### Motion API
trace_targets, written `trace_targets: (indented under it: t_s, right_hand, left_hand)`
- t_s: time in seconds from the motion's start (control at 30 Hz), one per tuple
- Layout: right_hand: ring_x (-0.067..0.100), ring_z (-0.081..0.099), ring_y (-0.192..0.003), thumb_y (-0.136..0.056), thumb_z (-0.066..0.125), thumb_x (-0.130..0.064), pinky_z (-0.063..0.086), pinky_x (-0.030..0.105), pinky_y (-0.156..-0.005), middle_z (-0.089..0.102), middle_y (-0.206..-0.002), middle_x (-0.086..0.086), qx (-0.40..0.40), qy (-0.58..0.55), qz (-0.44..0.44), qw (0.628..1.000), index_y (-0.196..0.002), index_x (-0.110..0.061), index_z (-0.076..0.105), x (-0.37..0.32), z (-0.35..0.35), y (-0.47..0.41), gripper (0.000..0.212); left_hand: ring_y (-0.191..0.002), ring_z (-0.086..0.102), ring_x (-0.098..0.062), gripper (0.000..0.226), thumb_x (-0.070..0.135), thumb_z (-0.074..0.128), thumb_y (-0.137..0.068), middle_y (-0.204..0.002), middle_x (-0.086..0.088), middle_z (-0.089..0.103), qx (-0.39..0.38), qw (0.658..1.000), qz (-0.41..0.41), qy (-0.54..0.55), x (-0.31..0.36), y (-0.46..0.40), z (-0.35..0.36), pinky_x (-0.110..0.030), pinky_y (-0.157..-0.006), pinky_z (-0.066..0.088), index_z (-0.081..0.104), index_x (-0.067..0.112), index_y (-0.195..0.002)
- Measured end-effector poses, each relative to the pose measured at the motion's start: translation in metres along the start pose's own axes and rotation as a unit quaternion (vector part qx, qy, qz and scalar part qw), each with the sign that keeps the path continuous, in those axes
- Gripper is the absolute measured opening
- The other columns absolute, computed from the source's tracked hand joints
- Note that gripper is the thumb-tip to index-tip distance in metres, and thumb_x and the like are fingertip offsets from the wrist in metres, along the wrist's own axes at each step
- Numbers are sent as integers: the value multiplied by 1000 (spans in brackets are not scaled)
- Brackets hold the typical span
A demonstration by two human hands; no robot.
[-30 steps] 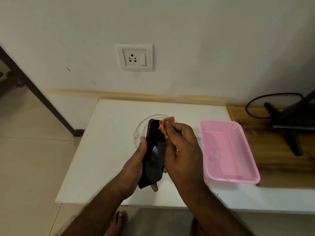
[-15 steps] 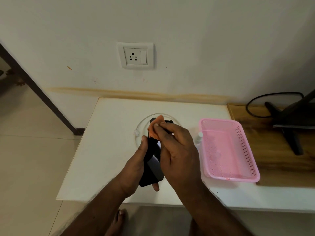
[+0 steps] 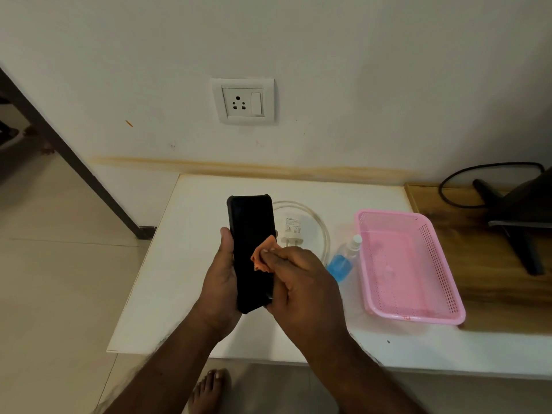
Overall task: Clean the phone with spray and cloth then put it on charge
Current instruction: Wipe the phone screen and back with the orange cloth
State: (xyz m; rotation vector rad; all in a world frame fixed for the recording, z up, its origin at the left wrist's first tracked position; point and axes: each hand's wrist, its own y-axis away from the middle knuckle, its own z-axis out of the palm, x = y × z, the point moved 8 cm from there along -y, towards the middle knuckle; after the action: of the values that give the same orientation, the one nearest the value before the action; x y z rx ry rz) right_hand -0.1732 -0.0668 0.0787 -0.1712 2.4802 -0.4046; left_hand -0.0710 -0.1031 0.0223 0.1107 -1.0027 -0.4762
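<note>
From the head view, the phone is held upright above the surface by the left hand, whose fingers are wrapped round its edges, seemingly so the dark face is steadied for wiping. An orange cloth is pinched by the right hand and pressed to the phone's right half. Just beyond the right hand, a charger is ringed by its cable; a spray bottle lies to its right, touching a pink basket.

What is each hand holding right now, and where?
Left hand grips the phone by its lower sides; right hand pinches the orange cloth against its screen.
</note>
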Motion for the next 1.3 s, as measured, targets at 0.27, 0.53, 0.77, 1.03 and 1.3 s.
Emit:
trace_targets:
  t_s: [0.27,0.53,0.77,1.03,1.3]
  right_hand:
    - [20,64,-108,-94,58,-29,57,38,-90,68,-116,3,49,-38,38,997,-123,-14,68,1,-10,2,34]
    - [19,62,-112,-95,55,-16,54,30,-94,65,-123,3,160,-69,41,984,-126,-13,65,10,-44,-11,33]
    - [18,58,-116,-96,44,-26,46,22,-99,64,-127,3,100,-51,-36,993,-127,-13,65,-5,-35,-14,39]
    - [21,59,-113,-92,60,-25,52,40,-98,65,-124,4,-53,-38,-54,996,-129,-17,64,-16,1,-6,37]
    - [26,63,-99,-84,72,-14,56,35,-82,69,-112,8,-128,-4,-113,985,-119,-16,70,-29,10,2,35]
  left_hand:
    - [-109,59,-43,71,73,24,-90,-124,-25,62,-42,998,-44,-26,-7,2,14,-47,-85,52,75,29,-115]
    - [-81,70,-37,73,72,20,-94,-105,-24,71,-85,977,-89,-174,-25,8,20,-39,-58,59,57,25,-136]
    - [-90,67,-37,70,68,18,-93,-122,-26,67,-64,978,-83,-178,-22,9,19,-36,-57,57,59,30,-135]
    - [-108,72,-23,64,70,31,-92,-112,-5,76,-7,998,-59,6,-15,0,-1,-34,-76,60,77,30,-110]
    - [-110,69,-24,72,74,34,-87,-119,-8,71,17,996,-54,70,-11,-7,-14,-35,-83,59,73,24,-121]
